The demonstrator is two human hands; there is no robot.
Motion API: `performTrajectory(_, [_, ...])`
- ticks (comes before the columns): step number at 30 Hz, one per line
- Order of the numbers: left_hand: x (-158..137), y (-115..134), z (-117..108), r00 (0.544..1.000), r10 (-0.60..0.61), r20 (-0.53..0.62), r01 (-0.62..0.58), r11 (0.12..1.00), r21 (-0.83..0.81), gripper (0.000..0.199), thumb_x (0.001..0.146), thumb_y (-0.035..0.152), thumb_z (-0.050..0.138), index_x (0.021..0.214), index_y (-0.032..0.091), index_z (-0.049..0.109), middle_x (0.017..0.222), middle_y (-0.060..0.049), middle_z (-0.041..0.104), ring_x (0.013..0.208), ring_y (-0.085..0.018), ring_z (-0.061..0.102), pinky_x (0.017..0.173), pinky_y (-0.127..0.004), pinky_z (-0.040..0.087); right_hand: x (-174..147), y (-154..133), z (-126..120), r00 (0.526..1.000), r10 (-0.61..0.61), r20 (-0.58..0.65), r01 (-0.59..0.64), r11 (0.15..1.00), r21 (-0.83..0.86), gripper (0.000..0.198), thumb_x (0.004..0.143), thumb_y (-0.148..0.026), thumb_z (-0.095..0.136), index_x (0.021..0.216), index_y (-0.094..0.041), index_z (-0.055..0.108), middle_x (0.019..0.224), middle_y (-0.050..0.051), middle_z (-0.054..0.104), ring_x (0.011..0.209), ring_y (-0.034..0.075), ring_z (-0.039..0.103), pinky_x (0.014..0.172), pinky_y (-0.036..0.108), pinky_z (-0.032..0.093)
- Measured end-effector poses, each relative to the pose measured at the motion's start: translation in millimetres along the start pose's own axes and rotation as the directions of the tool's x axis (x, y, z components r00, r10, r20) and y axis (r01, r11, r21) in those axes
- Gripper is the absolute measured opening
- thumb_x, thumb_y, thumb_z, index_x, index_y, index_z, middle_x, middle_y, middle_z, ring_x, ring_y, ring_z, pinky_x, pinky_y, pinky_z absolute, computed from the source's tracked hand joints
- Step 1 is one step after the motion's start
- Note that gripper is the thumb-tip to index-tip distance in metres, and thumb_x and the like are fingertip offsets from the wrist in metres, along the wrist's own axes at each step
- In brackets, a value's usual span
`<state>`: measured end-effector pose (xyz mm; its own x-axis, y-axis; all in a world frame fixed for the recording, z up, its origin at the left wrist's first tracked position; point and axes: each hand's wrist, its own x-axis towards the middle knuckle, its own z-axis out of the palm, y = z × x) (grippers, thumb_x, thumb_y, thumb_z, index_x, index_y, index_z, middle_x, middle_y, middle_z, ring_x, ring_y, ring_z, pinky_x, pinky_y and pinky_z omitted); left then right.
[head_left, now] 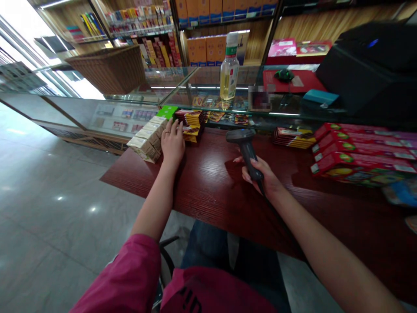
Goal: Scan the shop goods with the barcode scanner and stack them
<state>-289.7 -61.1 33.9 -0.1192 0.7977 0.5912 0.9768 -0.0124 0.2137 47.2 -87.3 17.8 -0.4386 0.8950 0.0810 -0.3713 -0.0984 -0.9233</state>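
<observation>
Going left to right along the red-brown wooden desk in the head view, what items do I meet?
Small cream boxes, stacked yellow-and-maroon flat packets, dark grey handheld scanner in the right hand, stack of yellow-and-red flat packets, stacked red boxes.

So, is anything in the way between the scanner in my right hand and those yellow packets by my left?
Nothing visible: between the scanner in your right hand and the yellow packets beside your left hand, only the dark red tabletop shows.

Dark scanner (248, 152); in right hand (265, 176)
</observation>
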Motion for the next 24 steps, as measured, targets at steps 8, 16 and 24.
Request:
performTrajectory(8, [-4,16,9,0.989,0.028,0.143,-0.029,1.000,0.005,0.057,0.098,0.016,0.051,0.151,0.026,0.067,0.158,-0.014,0.065,0.150,-0.038,0.057,0.119,-0.058,0.046,0,1,-3,0.998,0.025,-0.052,-0.023,0.999,0.031,0.035,0.085,-0.051,0.079,0.104,-0.023,0.071,0.113,0.008,0.079,0.048,0.009,0.047,0.043,0.029,0.033])
performTrajectory(16, [-4,17,15,0.996,0.074,0.039,-0.072,0.996,-0.060,0.062,0.097,0.015,0.051,0.158,0.024,0.059,0.167,-0.014,0.056,0.162,-0.034,0.044,0.132,-0.061,0.033,-4,-10,-17,0.977,-0.118,-0.177,0.105,0.991,-0.082,0.033,0.086,-0.050,0.080,0.102,-0.024,0.068,0.113,0.008,0.082,0.048,0.009,0.053,0.041,0.026,0.038])
performTrajectory(24, [3,179,79,0.787,0.584,0.202,-0.492,0.790,-0.366,0.054,0.104,0.015,0.051,0.158,0.016,0.059,0.163,-0.016,0.060,0.154,-0.029,0.056,0.129,-0.045,0.045,-57,-26,-76,0.891,-0.229,-0.391,0.139,0.959,-0.245,0.056,0.080,-0.047,0.092,0.123,-0.026,0.062,0.104,0.003,0.083,0.047,0.010,0.058,0.042,0.027,0.050])
